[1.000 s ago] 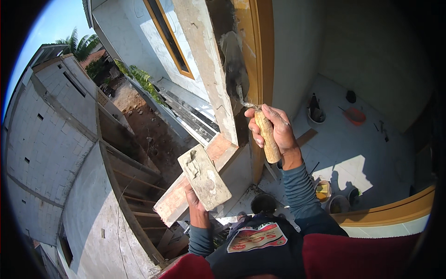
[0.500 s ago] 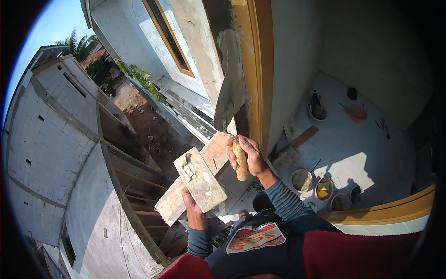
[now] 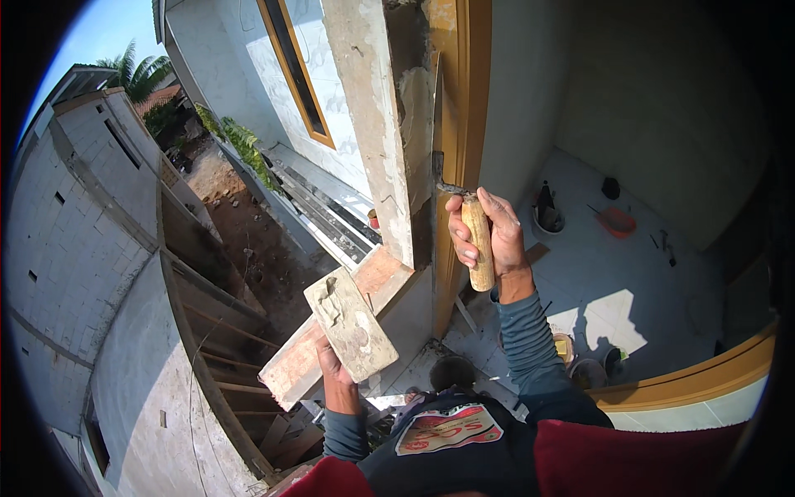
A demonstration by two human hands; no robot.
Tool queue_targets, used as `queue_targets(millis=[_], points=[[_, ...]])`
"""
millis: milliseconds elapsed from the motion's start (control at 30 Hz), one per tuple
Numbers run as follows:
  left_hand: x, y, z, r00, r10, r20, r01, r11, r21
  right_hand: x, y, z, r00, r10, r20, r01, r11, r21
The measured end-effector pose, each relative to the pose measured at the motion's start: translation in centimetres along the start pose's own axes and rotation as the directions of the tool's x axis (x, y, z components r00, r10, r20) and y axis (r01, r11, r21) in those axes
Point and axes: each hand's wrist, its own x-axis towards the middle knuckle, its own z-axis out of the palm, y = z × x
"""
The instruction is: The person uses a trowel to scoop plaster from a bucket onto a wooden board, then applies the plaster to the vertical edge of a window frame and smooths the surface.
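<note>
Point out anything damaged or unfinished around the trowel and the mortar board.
The wall edge beside the wooden frame is broken and rough, with patchy grey mortar. The right hand holds the trowel against it; the left hand holds the mortar board, nearly bare.

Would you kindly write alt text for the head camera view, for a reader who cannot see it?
Seen from above, a person's right hand grips a wooden-handled trowel with its blade against fresh grey plaster beside an orange-brown door frame. The left hand holds up a rectangular mortar board carrying a little mortar. Far below lie a tiled floor with buckets and neighbouring grey walls.
</note>
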Motion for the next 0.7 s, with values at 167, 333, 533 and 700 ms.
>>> queue_targets(millis=[167,333,533,700], points=[[0.1,0.2,0.2,1.0,-0.012,0.028,0.013,1.0,-0.022,1.2,0.8,-0.2,0.999,0.012,0.033,-0.01,0.999,-0.048],[-0.1,0.6,-0.1,1.0,0.008,0.015,-0.008,1.0,-0.013,1.1,-0.3,1.2,0.998,-0.069,0.003,0.069,0.996,-0.059],[0.2,0.4,-0.3,0.999,0.01,0.034,-0.009,0.999,-0.032,2.2,-0.8,0.4,0.999,-0.027,0.039,0.029,0.997,-0.073],[0.1,0.7,-0.7,0.999,0.032,-0.001,-0.032,0.999,-0.023,0.4,-0.8,-0.2,0.998,-0.06,0.023,0.061,0.998,-0.034]])
